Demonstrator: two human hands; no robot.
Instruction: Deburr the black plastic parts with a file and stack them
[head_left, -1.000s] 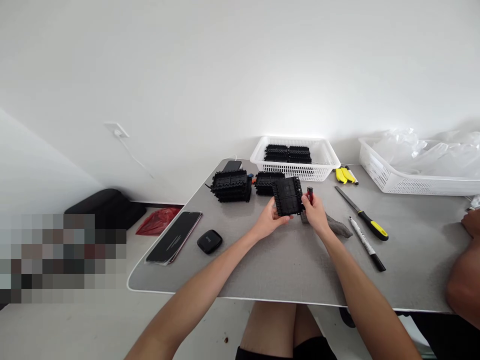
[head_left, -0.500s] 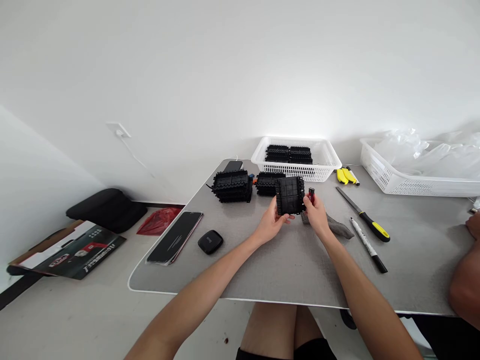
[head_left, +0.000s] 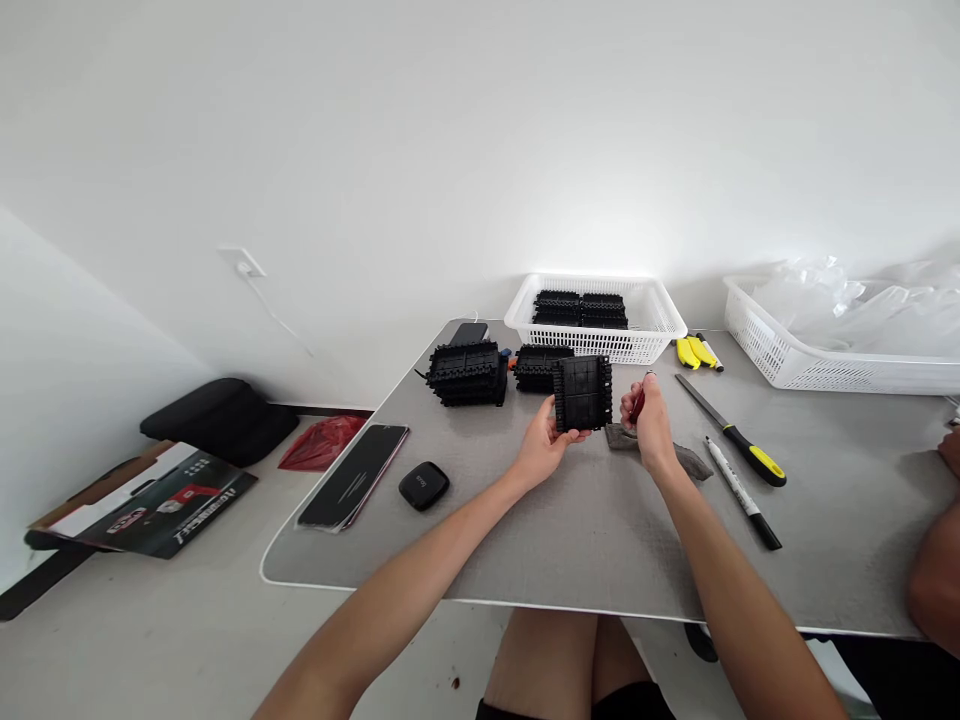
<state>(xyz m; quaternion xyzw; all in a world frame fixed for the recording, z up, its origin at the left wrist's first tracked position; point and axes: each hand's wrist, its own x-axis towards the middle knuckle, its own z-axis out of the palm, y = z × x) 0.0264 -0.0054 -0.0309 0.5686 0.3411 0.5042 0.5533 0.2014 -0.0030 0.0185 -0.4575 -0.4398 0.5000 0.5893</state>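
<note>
My left hand [head_left: 546, 440] is closed on the lower left edge of a square black plastic part [head_left: 583, 393] with toothed sides, held tilted up above the table. To its right, and apart from it, my right hand [head_left: 646, 420] grips a red lighter [head_left: 637, 404] with the thumb near its metal top; no flame can be made out. Below that hand lies a crumpled grey cloth [head_left: 694, 462]. Behind the held part stand a short stack of similar black parts [head_left: 536, 368] and a taller stack [head_left: 465, 373] farther left.
A white basket [head_left: 600, 345] at the back holds more black parts. Rightward lie yellow-handled tools [head_left: 694, 351], a file [head_left: 739, 440], a marker [head_left: 739, 490] and a basket of plastic bags [head_left: 847, 375]. Leftward are a phone [head_left: 352, 475] and a black case [head_left: 424, 485]. Another person's arm [head_left: 934, 570] rests at right.
My right hand has moved off the black part to the right, turning the lighter in its grip. My left hand still holds the part in nearly the same place.
</note>
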